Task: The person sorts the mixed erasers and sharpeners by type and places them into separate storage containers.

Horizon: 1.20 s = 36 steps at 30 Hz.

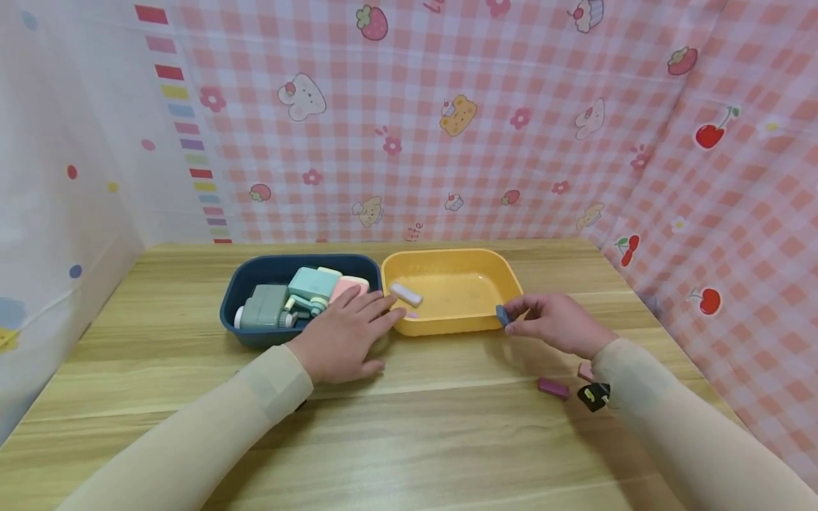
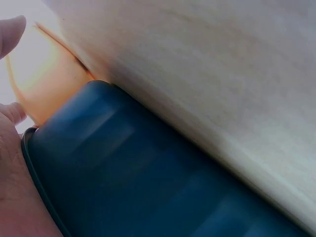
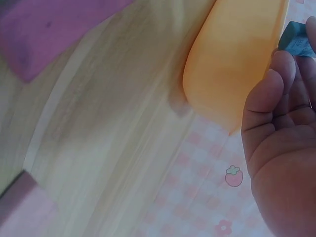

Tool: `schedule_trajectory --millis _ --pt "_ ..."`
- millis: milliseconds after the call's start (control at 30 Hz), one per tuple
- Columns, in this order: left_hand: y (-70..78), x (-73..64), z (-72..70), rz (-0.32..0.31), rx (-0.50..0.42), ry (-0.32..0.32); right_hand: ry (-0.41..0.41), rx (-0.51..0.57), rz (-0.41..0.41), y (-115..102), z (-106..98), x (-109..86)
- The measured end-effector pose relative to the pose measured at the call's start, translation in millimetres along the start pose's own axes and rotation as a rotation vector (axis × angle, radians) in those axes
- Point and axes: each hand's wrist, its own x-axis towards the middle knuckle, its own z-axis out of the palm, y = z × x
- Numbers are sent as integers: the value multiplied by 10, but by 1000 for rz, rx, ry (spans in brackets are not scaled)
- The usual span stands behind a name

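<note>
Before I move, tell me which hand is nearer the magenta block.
Right. The right hand is beyond the magenta block; the left hand is farther off to its left, at the navy bin.

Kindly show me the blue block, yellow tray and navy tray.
Blue block (image 1: 503,316): head view, its visible side.
Yellow tray (image 1: 461,291): head view, its bare floor.
Navy tray (image 1: 257,339): head view, its front wall.

Yellow tray (image 1: 463,289) is open above, walled all round

Cloth-screened tabletop nook, room type unclear: wood-grain table (image 1: 434,419), pink gingham cloth (image 1: 409,78) with cartoon strawberries (image 1: 373,23) behind and at right, white dotted cloth (image 1: 70,206) at left.
</note>
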Motion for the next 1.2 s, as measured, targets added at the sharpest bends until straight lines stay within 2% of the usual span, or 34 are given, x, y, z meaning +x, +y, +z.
schedule_trajectory --millis 233,733,1000,1200 --pt "-10 6 11 -1 1 -8 24 57 37 -63 44 55" --pt "-5 7 15 -2 11 -5 59 176 36 -212 132 171" --pt "-7 5 11 5 11 6 79 164 7 -272 153 227" --pt "-7 7 15 0 12 -1 82 177 16 -303 170 259"
